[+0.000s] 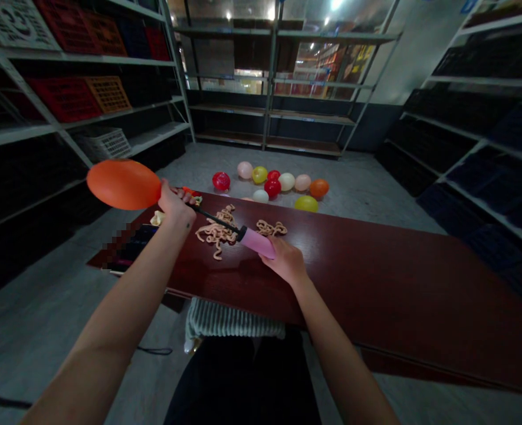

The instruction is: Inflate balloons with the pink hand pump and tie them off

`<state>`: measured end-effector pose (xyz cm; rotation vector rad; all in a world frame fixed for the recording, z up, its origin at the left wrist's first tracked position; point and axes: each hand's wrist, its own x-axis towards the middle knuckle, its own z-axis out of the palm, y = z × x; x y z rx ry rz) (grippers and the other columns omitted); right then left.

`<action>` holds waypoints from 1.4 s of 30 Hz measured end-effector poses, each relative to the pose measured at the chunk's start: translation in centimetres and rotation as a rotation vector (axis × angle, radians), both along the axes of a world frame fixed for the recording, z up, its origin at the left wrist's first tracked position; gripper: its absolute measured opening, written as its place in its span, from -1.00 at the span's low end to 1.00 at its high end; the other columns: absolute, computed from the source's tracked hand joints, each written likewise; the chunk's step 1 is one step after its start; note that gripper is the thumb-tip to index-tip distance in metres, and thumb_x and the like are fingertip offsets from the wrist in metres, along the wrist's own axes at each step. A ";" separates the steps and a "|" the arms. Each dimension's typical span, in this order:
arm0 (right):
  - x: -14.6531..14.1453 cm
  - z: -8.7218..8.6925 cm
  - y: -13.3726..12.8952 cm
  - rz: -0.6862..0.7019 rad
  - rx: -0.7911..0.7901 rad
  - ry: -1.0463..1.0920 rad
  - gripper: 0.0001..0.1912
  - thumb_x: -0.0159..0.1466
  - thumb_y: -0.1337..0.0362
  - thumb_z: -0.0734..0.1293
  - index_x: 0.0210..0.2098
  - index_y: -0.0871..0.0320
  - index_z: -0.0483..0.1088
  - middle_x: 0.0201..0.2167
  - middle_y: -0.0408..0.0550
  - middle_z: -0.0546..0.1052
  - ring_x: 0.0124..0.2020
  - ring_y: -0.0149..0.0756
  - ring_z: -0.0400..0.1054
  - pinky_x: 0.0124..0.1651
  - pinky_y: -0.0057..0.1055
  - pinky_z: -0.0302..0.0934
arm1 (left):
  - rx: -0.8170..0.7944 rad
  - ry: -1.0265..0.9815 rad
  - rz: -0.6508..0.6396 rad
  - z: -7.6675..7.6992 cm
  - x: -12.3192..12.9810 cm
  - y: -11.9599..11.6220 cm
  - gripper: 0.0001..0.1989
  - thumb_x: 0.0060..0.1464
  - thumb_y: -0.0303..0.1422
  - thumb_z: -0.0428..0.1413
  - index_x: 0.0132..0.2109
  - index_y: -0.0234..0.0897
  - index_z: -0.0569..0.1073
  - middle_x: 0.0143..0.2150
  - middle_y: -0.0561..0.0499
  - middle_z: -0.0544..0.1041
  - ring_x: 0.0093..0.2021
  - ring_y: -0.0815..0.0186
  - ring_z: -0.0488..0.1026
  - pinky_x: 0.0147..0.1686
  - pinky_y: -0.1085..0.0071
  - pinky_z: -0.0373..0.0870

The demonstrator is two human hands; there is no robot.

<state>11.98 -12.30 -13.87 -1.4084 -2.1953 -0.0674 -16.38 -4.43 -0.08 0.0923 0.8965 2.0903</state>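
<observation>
An orange balloon [123, 184], swollen with air, points out to the left from my left hand [175, 203]. The fingers of that hand are closed round the balloon's neck and the front end of a hand pump. My right hand [286, 260] is wrapped round the pump's pink barrel [258, 242]. A long black rod [216, 219] shows between barrel and left hand, so the pump is drawn out. Under the rod lies a tangle of beige twisted strands [219, 233], and a smaller heap of strands [272, 228] sits just beyond the barrel.
A dark red table [376, 277] stretches to the right. At its left end are a dark flat object [137, 242] and a pale crumpled piece [157, 218]. Several inflated balloons [272, 188] lie on the floor behind. Shelves with crates [66, 97] flank the room.
</observation>
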 end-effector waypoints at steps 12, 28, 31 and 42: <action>1.3 0.0 0.4 -0.152 0.056 0.109 -0.55 0.19 0.16 0.44 0.05 0.10 0.45 -0.09 0.02 0.64 -0.14 -0.10 0.55 -0.15 -0.31 0.35 | 0.121 0.131 0.029 -0.1 5.2 0.7 -0.49 0.29 -0.13 0.10 -0.50 -0.23 0.06 -0.65 0.21 0.02 -0.72 0.50 -0.01 -0.72 0.51 -0.05; 1.0 -0.2 0.0 -0.129 0.045 -0.025 -0.52 0.23 0.06 0.42 0.09 0.12 0.44 -0.02 0.07 0.63 -0.10 -0.08 0.54 -0.13 -0.30 0.34 | 0.077 -0.014 -0.156 -6.8 12.9 -2.0 -0.49 0.41 -0.25 -0.02 -0.54 -0.22 0.08 -0.71 0.19 0.06 -0.78 0.49 0.02 -0.74 0.49 -0.04; 0.6 -0.2 0.0 -0.080 0.029 -0.060 -0.49 0.27 0.02 0.40 0.13 0.12 0.43 -0.01 0.07 0.63 -0.12 -0.11 0.55 -0.16 -0.33 0.32 | 0.065 -0.052 -0.152 -6.4 11.3 -2.0 -0.49 0.39 -0.20 0.01 -0.52 -0.22 0.06 -0.70 0.20 0.06 -0.78 0.50 -0.01 -0.75 0.49 -0.10; 0.2 0.1 -0.5 0.023 0.014 -0.081 -0.51 0.30 0.03 0.40 0.12 0.18 0.42 -0.04 0.08 0.63 -0.07 -0.08 0.54 -0.12 -0.31 0.33 | 0.065 -0.029 -0.083 -2.2 2.7 -2.3 -0.51 0.35 -0.16 0.07 -0.47 -0.22 0.07 -0.66 0.22 0.02 -0.74 0.51 -0.03 -0.74 0.54 -0.09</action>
